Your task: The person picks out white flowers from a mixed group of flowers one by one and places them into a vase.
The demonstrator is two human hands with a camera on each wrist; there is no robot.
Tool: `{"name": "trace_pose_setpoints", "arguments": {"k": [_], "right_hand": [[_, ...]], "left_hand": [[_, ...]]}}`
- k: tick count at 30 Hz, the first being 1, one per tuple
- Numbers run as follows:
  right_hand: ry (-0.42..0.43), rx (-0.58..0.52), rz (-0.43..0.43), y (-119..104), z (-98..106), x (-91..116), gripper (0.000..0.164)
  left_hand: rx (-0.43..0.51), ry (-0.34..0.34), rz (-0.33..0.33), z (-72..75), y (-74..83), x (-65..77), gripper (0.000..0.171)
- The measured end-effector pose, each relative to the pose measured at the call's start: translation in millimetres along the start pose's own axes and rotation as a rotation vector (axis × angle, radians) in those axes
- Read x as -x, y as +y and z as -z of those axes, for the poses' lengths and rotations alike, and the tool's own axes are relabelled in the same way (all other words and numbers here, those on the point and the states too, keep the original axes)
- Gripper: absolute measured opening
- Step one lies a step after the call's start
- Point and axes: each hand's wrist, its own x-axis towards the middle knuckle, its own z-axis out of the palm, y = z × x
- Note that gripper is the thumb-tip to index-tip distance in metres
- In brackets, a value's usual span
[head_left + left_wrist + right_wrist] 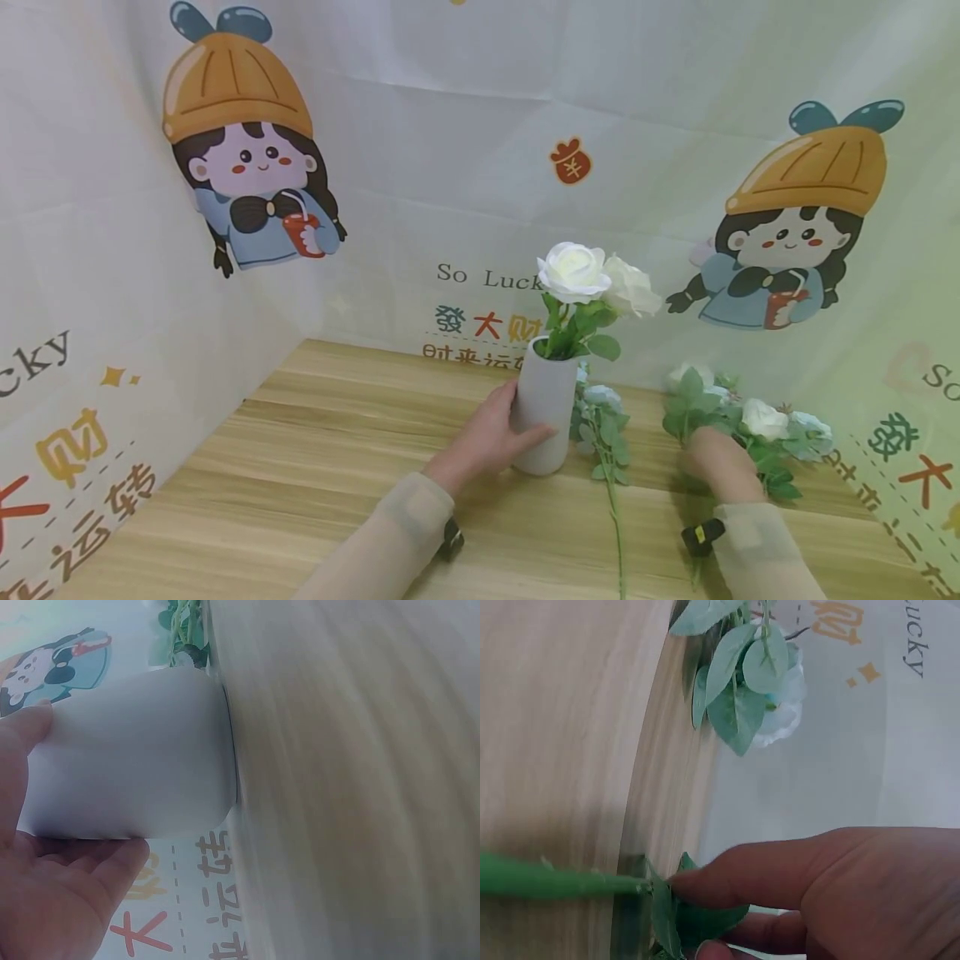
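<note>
A white vase [542,417] stands upright on the wooden table, holding two white artificial roses [573,272] with green leaves. My left hand [487,437] grips it from the left, thumb across the front; in the left wrist view that hand [56,907] curves round the vase wall [135,754]. Farther right, my right hand [720,458] is among loose artificial flowers. Its thumb and fingers pinch a green flower stem [562,881] beside its leaves [664,919] in the right wrist view. The bloom on this stem is out of that view.
Between vase and right hand lies a long-stemmed pale blue flower [602,400]. White roses [765,419] and pale blue blooms [810,433] lie at the table's right. Printed cloth [465,183] hangs behind and at both sides of the wooden table [300,467].
</note>
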Motion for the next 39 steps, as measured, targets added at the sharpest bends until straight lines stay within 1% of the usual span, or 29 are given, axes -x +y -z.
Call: {"name": "trace_pose_setpoints", "arguments": {"k": [1, 3, 5, 6, 8, 10, 14, 16, 19, 22, 25, 26, 29, 32, 34, 37, 39], "right_hand": [[-0.003, 0.002, 0.014, 1, -2, -2, 0.032], [-0.008, 0.002, 0.011, 7, -8, -14, 0.027], [-0.006, 0.003, 0.050, 13, -14, -25, 0.027], [-0.006, 0.007, 0.056, 14, -17, -29, 0.029], [-0.013, 0.010, 0.059, 11, -19, -30, 0.030], [-0.014, 0.013, 0.070, 1, -15, -20, 0.033], [-0.023, -0.012, 0.115, -34, 3, 23, 0.029], [-0.020, -0.022, 0.164, -47, 10, 41, 0.031], [-0.029, -0.024, 0.198, -58, 14, 53, 0.038], [-0.031, -0.013, 0.233, -61, 15, 54, 0.043], [-0.023, -0.004, 0.256, -64, 17, 54, 0.043], [-0.020, -0.008, 0.258, -64, 17, 54, 0.039], [0.003, -0.029, 0.249, -63, 19, 54, 0.040], [0.047, -0.062, 0.237, -62, 18, 53, 0.043], [0.090, -0.071, 0.247, -62, 18, 52, 0.042], [0.154, -0.083, 0.306, -64, 18, 50, 0.029], [0.180, -0.116, 0.340, -67, 18, 50, 0.030]], "left_hand": [[0.000, 0.000, -0.001, -0.1, -0.2, -0.1, 0.091], [0.006, -0.001, -0.003, -0.3, -0.5, -0.3, 0.090], [0.011, -0.002, -0.006, -0.3, -0.6, -0.5, 0.090], [0.014, -0.002, -0.006, -0.4, -0.7, -0.6, 0.089], [0.017, -0.001, -0.004, -0.4, -1.0, -0.6, 0.090], [0.016, -0.001, -0.002, -0.4, -1.3, -0.7, 0.090], [0.013, -0.001, -0.006, -0.4, -1.8, -0.9, 0.091], [0.009, -0.002, -0.008, -0.5, -1.9, -1.0, 0.091], [0.011, -0.003, -0.004, -0.8, -1.9, -1.2, 0.091], [0.011, -0.003, 0.001, -1.0, -1.5, -1.3, 0.092], [0.012, -0.001, 0.002, -0.8, -1.0, -1.0, 0.092], [0.015, -0.001, 0.002, -0.7, -0.9, -0.8, 0.092], [0.017, -0.001, 0.003, -0.4, -0.8, -0.5, 0.092], [0.014, -0.002, 0.006, -0.4, -1.3, -0.5, 0.092], [0.010, -0.003, 0.008, -0.5, -1.2, -0.5, 0.092], [0.006, -0.003, 0.010, -0.6, -1.0, -0.4, 0.093], [0.005, -0.005, 0.010, -0.7, -0.7, -0.5, 0.093]]}}
